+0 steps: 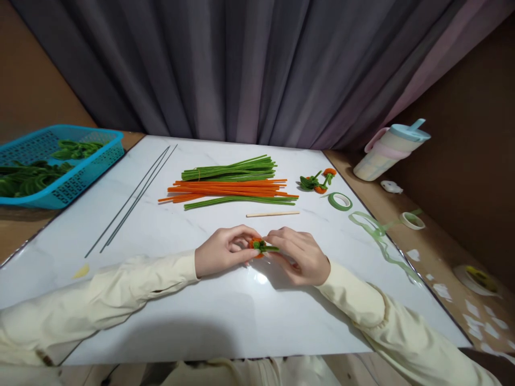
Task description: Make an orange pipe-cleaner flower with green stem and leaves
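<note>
- The left hand (225, 249) and right hand (300, 257) meet over the desk (201, 300) near its front edge, fingers of both clamped on a small orange-and-green pipe-cleaner piece (260, 246).
- The piece's long axis lies about parallel to the front edge; its green stem points toward the right edge, the orange end under the left fingers.
- Risk, as I judge it: a loose pinch lets the orange coil spring open, or hard twisting kinks the stem.

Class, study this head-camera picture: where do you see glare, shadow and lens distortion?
Head view: a bright glare spot lies on the white board just below the right hand and left hand; soft shadow falls beneath both sleeves; the board's edges splay outward and the tumbler leans, signs of wide-angle distortion; the focus is sharp enough throughout.
</note>
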`<control>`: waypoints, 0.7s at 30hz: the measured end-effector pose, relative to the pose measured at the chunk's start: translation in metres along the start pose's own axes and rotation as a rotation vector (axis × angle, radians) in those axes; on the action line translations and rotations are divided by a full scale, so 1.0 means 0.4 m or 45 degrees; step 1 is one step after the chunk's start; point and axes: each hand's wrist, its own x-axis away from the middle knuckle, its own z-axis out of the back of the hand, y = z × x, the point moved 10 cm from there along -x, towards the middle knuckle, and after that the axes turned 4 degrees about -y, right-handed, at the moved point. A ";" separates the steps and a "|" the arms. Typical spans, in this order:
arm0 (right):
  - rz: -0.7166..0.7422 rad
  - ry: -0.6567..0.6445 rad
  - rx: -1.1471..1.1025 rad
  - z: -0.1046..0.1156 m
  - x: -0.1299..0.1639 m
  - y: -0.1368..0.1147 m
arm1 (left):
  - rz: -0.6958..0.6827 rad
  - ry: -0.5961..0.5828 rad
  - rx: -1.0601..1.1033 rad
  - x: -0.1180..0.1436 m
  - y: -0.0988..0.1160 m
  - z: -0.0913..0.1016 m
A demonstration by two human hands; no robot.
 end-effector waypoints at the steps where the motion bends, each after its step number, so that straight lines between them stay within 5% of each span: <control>1: 0.013 -0.019 0.024 -0.005 0.001 -0.001 | 0.007 0.015 -0.030 0.000 -0.002 0.002; 6: -0.058 -0.019 -0.086 -0.013 0.000 0.012 | -0.024 0.048 -0.013 -0.003 0.002 0.013; 10: -0.554 0.161 -0.595 -0.002 0.017 0.103 | -0.069 -0.038 0.243 -0.015 0.009 0.021; 15: -1.020 0.122 -1.210 -0.091 0.062 0.167 | -0.007 -0.148 0.439 -0.026 -0.003 0.013; 18: -1.053 0.059 -1.242 -0.131 0.063 0.177 | 0.004 -0.102 0.394 -0.028 -0.004 0.014; 21: -1.004 0.023 -0.974 -0.113 0.055 0.188 | 0.018 0.010 0.326 -0.031 -0.006 0.027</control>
